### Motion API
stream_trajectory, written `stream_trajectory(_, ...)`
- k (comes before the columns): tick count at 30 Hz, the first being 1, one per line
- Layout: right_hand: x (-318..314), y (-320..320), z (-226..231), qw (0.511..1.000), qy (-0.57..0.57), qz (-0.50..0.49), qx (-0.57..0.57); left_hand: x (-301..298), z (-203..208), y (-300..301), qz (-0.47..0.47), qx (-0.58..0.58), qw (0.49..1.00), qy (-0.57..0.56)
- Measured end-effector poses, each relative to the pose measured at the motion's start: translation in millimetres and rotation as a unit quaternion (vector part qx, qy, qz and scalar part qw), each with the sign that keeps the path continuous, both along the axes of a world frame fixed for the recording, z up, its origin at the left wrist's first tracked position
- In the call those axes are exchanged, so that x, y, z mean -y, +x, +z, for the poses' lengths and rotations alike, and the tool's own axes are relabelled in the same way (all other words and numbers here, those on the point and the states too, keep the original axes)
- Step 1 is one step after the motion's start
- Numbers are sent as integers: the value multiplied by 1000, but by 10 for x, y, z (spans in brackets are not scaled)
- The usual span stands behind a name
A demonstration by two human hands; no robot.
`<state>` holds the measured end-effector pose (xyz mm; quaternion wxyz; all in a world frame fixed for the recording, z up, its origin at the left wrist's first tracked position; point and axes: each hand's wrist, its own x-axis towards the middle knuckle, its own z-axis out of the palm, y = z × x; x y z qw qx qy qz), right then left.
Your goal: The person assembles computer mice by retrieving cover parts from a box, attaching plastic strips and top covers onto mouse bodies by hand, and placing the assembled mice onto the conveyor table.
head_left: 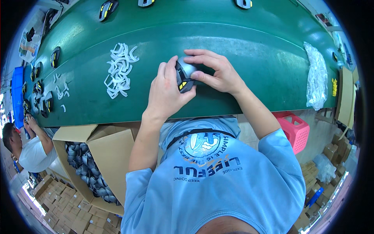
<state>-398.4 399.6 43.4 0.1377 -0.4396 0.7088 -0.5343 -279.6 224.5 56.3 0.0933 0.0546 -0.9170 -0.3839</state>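
Note:
A computer mouse with a smooth grey cover and black and yellow sides is held between my hands, above the near part of the green table. My left hand wraps round its left side, with the thumb at the near end by the yellow parts. My right hand grips the grey cover from the right, fingers over the far end and thumb on the near side. The mouse's underside is hidden. To the left of my hands, a loose pile of white curved strips lies on the table.
Several mice, one at the left, stand along the table. A cardboard box of grey shells is below left. A co-worker works beyond it. At right are a plastic bag, yellow bits and a pink stool.

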Motion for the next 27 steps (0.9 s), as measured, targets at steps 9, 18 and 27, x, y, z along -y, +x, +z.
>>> stream_trajectory(9, -19, 123, 78, 999, -37, 0, -10, 55, 73, 111, -91, -54, 993, -55)
stream_trajectory(18, 390, 292, -248, 913, -284, -249, 152, 211, 149, -132, -83, -6, 989, 119)
stream_trajectory(27, 395, 196, -358, 945, -179, -211, 177, -42, 131, -71, -133, -44, 979, -148)
